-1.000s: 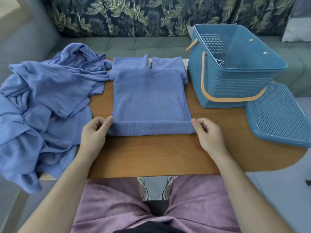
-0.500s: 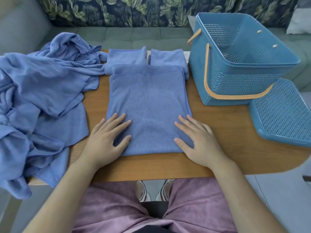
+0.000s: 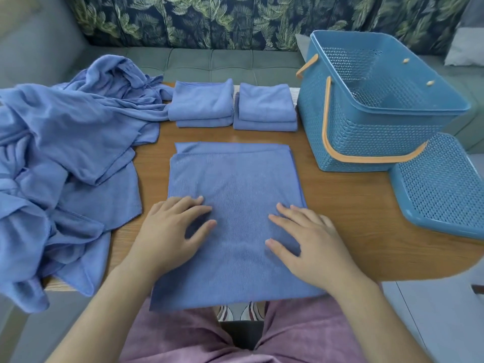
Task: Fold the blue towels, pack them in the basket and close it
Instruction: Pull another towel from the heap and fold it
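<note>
Hands lie flat on the work: the left hand point(image 3: 170, 237) and the right hand point(image 3: 309, 244) rest side by side on the half-folded blue towel point(image 3: 235, 179), fingers straight and slightly spread, gripping nothing. The towel sits at the near edge of the wooden table point(image 3: 340, 210), with its near hem hanging over. To do this step well, I'd say smooth outward from the middle, square up the offset far edges, then fold down to the size of the finished ones. Counting: one towel under the hands; beyond it a left stack point(image 3: 201, 103) and a right stack point(image 3: 264, 106), each apparently two towels, so four folded; one crumpled heap point(image 3: 65, 142) on the left, number impossible to tell; one open basket point(image 3: 366, 132) with two orange handles point(image 3: 324, 121), seemingly nothing packed; one lid point(image 3: 442, 184) lying beside it
</note>
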A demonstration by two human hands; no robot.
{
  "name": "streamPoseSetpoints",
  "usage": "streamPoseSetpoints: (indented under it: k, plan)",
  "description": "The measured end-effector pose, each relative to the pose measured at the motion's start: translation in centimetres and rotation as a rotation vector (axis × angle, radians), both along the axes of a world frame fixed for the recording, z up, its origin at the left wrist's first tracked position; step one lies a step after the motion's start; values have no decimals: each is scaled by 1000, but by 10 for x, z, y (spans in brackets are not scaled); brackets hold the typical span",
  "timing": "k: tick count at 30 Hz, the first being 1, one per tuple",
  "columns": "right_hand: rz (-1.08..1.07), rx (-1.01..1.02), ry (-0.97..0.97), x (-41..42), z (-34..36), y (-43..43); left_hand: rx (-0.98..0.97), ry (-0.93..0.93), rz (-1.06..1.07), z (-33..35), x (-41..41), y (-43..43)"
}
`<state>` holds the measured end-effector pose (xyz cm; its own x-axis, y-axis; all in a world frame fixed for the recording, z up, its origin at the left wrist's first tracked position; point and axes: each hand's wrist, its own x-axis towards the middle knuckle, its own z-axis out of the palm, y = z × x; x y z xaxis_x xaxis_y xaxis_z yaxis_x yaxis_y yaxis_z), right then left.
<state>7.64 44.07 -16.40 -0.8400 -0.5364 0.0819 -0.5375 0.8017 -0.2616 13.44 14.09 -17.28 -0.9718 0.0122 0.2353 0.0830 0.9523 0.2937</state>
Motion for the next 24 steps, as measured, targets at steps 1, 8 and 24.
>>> streamPoseSetpoints:
  k: [1, 8, 24]
  plan:
    - [7, -29, 27, 3, 6, 3, 29, 71, -3, 5, 1, 0]
    - [25, -249, 100, -5, 10, -6, 82, 171, 72, -5, -17, 6]
    - [-187, -344, 227, -91, -25, -27, 293, 107, 149, -14, -49, -31]
